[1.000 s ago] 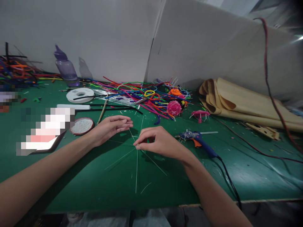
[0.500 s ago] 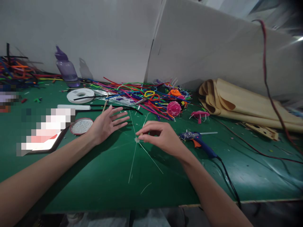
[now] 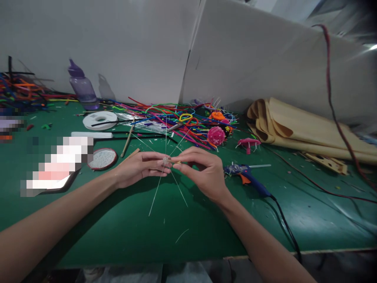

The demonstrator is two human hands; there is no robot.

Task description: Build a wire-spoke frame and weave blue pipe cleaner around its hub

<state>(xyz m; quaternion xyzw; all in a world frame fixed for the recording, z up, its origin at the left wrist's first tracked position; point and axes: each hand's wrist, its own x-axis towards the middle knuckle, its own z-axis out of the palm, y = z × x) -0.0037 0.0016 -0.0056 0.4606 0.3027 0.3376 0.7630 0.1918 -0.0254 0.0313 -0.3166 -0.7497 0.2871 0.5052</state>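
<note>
1. Green table [image 3: 123, 236], mid-frame: a strand hub [image 3: 165, 160] of thin white spokes is held just above it.
2. Left hand [image 3: 138, 168] and right hand [image 3: 203, 173] each pinch it at the fingertips.
3. It looks like mid-assembly work, and it calls for a steady pinch.
4. A glue gun [image 3: 246, 175] lies to the right.

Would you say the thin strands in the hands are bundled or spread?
Spread: the strands fan out from a hub pinched between left hand and right hand.

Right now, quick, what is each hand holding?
Left hand: closed, fingers pinching the small hub of thin white strands.
Right hand: closed, pinching the same hub.
</note>
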